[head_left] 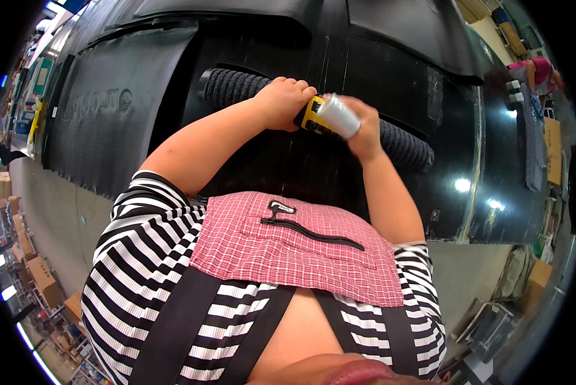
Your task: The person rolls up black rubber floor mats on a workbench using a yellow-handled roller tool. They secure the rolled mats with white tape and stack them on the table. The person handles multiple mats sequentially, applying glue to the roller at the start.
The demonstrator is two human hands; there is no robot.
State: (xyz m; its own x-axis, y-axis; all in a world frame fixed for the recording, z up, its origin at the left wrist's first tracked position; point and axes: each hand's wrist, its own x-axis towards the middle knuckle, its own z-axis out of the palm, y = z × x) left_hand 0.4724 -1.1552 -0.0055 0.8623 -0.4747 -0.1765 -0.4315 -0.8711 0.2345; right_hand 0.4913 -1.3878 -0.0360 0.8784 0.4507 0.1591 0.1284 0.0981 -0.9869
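A dark grey ribbed roll, like a rolled-up mat, lies slantwise on the black table, with a yellow-and-black label band round its middle. My left hand is wrapped over the roll, just left of the label, and presses on it. My right hand grips a short silvery-white cylinder, which looks like a small roll of clear film. This cylinder is tilted against the label's right side and is slightly blurred. The fingers behind it are partly hidden.
Large black rubber sheets lie on the black table at the left and far side. At the far right stands another person, beside a stack of dark sheets. Cardboard boxes line the left edge.
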